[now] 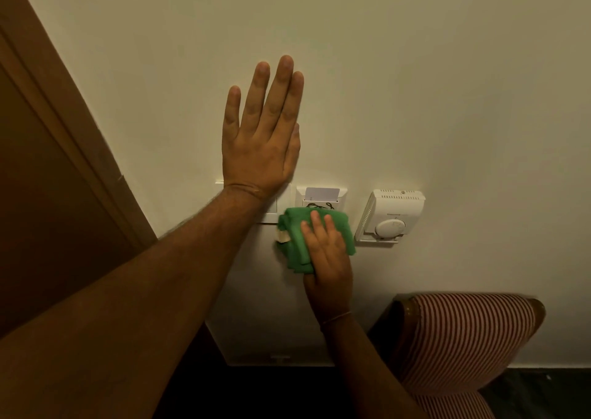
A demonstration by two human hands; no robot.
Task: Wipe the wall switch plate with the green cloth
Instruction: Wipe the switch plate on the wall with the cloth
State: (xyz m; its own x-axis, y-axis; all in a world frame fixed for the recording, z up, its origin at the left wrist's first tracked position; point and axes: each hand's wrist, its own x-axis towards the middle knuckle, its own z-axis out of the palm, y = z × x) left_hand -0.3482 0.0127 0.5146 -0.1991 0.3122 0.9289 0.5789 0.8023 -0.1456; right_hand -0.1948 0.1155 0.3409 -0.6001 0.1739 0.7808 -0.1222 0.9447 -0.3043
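My left hand lies flat on the cream wall, fingers straight and pointing up, with its wrist covering most of the white wall switch plate. My right hand presses the folded green cloth against the wall, over the switch plate's lower right corner and the bottom of the key card holder. A white card sits in the holder's slot. The cloth hides the holder's lower edge.
A white thermostat with a round dial hangs on the wall right of the cloth. A brown wooden door frame runs down the left. A chair back with red and white stripes stands at the lower right, close to my right forearm.
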